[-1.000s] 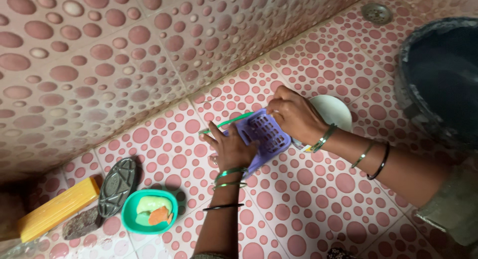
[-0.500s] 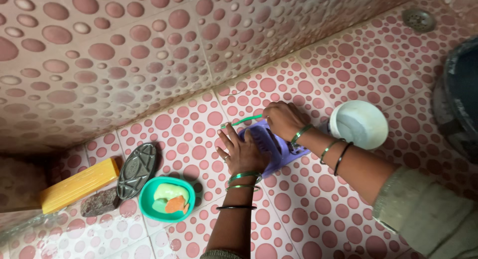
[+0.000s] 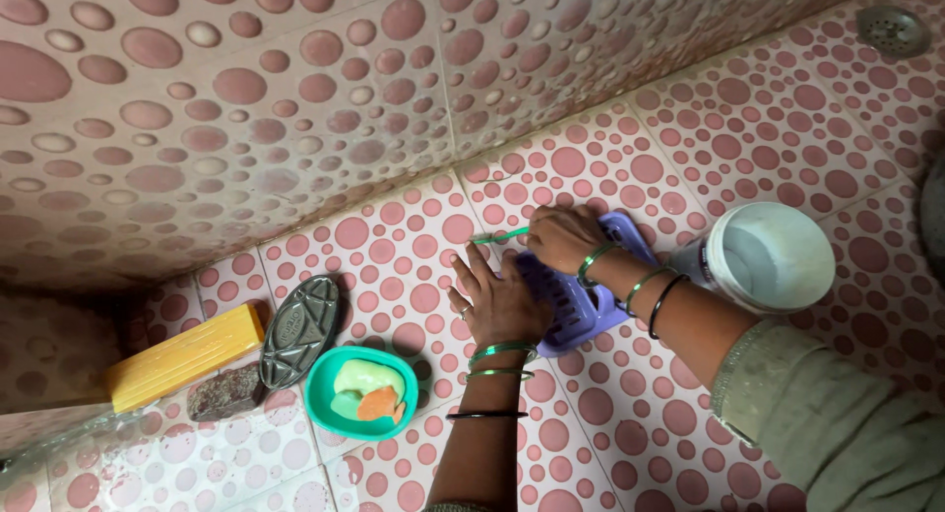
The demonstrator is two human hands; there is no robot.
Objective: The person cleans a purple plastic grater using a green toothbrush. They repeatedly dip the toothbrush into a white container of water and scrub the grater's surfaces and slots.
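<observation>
Pinched between the fingers of the right hand is a thin green brush handle, whose free end sticks out to the left over the tiles; whether a brush head sits under the hand cannot be told. That hand is curled tight around the handle and lies over the upper edge of the purple slotted tray. The left hand is spread flat, fingers fanned toward the wall, its palm pressing the tray's left side down; it grips nothing. The tray lies on the floor between the 2 hands, just left of the white tub.

By size: the wall of pink tiles with dark pink dots fills the upper left, meeting the floor of white tiles with pink dots along a diagonal joint. A white round tub stands just behind the right forearm, close to the tray's right end. A yellow bar lies at the foot of the wall on the left, with a dark rough block just below it. A grey oval lid with a raised pattern lies beside these, touching the rim of a teal soap dish, which holds pale green and orange soap pieces. A round metal floor drain is in the top right corner. Green and black bangles circle both wrists.
</observation>
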